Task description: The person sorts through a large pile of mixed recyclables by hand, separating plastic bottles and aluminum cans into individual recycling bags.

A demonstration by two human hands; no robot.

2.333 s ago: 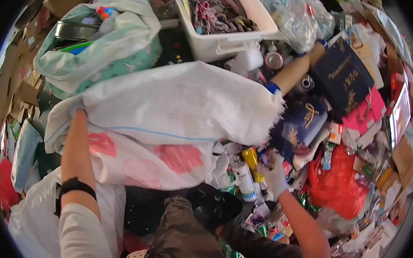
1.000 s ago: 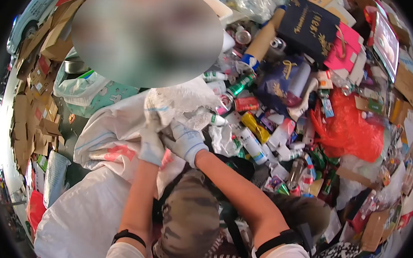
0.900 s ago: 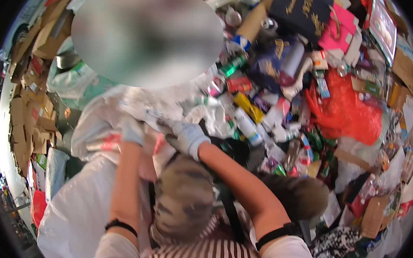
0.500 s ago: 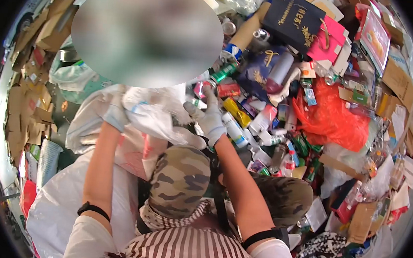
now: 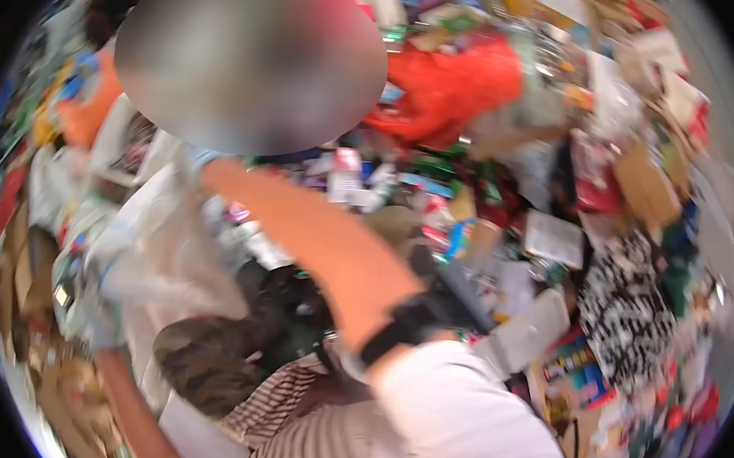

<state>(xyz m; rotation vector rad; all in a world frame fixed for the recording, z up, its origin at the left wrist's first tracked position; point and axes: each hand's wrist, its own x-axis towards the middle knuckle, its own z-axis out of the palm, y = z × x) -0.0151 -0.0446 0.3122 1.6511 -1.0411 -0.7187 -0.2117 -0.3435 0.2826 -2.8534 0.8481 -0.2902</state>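
A whitish translucent plastic sack [image 5: 191, 255] lies to the left of my knees. My left hand [image 5: 106, 326], in a pale glove, is at the sack's left edge, its fingers smeared by motion. My right arm stretches leftward across the middle of the view. Only the gloved wrist end of my right hand [image 5: 198, 158] shows near the sack's upper edge; the fingers are hidden behind the blurred oval. My camouflage-clad knee [image 5: 204, 362] is beside the sack, below a heap of cans and bottles.
A red plastic bag [image 5: 462, 82] lies on the heap of mixed recyclables. Flattened cardboard [image 5: 649, 185] and a black-and-white patterned cloth [image 5: 630, 307] are at the right. An orange bag [image 5: 90, 112] is at the upper left, more cardboard [image 5: 66, 395] at the lower left.
The view has swung right, so the heap and red bag appear farther left and higher. My right hand has moved from over the cans towards the sack. The picture is now blurred.
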